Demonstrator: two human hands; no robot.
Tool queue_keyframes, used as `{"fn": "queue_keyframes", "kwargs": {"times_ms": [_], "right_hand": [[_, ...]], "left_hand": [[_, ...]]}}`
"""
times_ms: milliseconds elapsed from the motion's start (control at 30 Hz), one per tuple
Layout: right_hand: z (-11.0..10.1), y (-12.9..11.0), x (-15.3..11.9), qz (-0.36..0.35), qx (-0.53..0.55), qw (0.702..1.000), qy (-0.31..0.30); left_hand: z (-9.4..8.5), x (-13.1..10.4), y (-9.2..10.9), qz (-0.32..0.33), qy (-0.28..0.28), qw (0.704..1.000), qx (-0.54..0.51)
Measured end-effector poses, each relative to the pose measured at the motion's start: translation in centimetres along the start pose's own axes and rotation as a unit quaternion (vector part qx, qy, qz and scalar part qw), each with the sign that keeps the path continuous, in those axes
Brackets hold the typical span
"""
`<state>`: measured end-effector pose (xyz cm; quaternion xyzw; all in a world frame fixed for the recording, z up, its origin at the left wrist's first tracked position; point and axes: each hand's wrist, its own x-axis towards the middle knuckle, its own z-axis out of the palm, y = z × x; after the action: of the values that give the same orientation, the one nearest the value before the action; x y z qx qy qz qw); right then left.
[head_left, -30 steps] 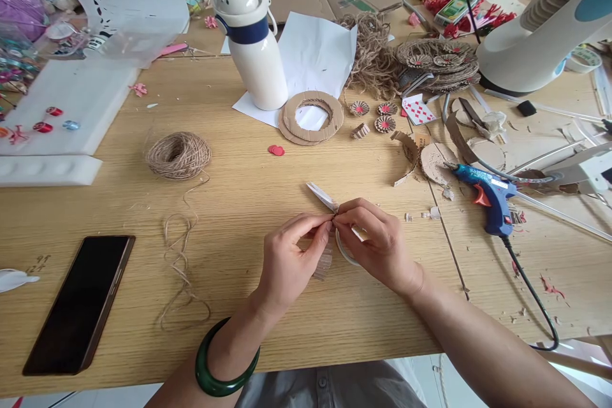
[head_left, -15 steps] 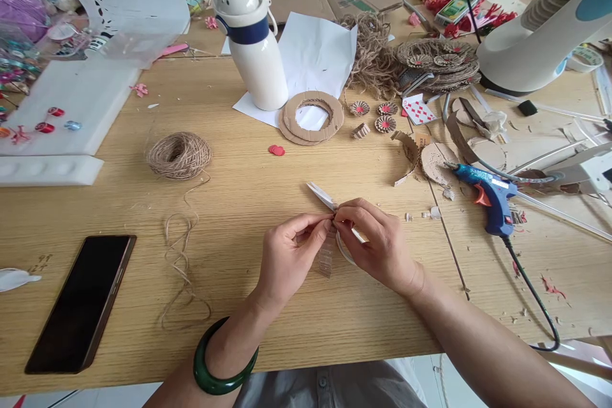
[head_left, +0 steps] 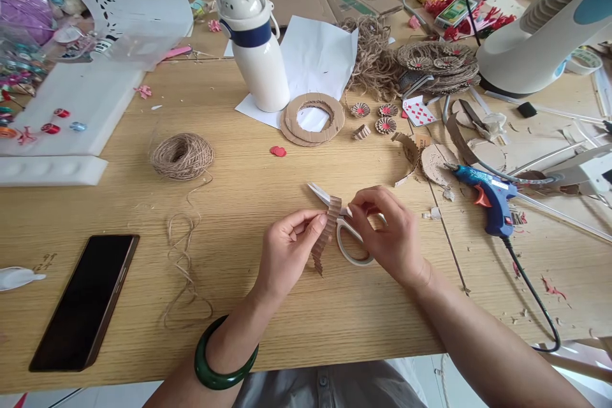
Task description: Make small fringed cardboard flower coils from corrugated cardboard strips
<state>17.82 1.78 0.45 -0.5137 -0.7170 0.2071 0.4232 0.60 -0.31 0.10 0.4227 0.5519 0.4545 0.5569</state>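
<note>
My left hand (head_left: pixel 291 247) pinches a short strip of corrugated cardboard (head_left: pixel 327 233) between thumb and fingers. The strip stands on a slant, its lower end hanging just above or on the table. To the right of it, my right hand (head_left: pixel 388 229) is closed in a pinch, apart from the strip; a small pale bit shows at its fingertips, too small to name. White-handled scissors (head_left: pixel 352 260) lie beneath both hands, their blades pointing to the upper left and partly hidden by the strip.
A glue gun (head_left: pixel 497 197) lies on the right, its cord running down. Cardboard rings (head_left: pixel 291 131), cardboard rosettes (head_left: pixel 385 125) and red discs (head_left: pixel 278 151) lie ahead. On the left are a twine ball (head_left: pixel 182 156) and a phone (head_left: pixel 85 303). A white bottle (head_left: pixel 261 70) stands behind.
My right hand has moved off to the right, away from my left hand. The corrugated cardboard strip has turned and now shows more, held by my left hand alone. More of the scissors' handles shows.
</note>
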Motion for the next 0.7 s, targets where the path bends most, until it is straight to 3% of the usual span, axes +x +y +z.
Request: {"fn": "queue_keyframes", "kwargs": {"times_ms": [267,333,433,567,700], "right_hand": [[-2.6,0.7,1.5,0.139,-0.220,0.965,0.026],[-2.7,0.5,1.6,0.131,-0.158,0.979,0.002],[-1.9,0.0,1.3,0.133,0.043,0.989,-0.058],[0.2,-1.0,0.1,0.193,0.226,0.940,-0.167],[1.8,-1.4,-0.9,0.210,0.271,0.913,-0.219]], "left_hand": [[-0.1,0.4,0.1,-0.032,-0.008,0.998,-0.060],[0.0,0.5,0.2,-0.041,-0.007,0.996,-0.076],[0.1,0.6,0.3,-0.046,-0.001,0.992,-0.113],[0.3,0.7,0.4,-0.029,0.030,0.989,-0.144],[0.3,0.8,0.7,-0.021,0.073,0.980,-0.184]]}}
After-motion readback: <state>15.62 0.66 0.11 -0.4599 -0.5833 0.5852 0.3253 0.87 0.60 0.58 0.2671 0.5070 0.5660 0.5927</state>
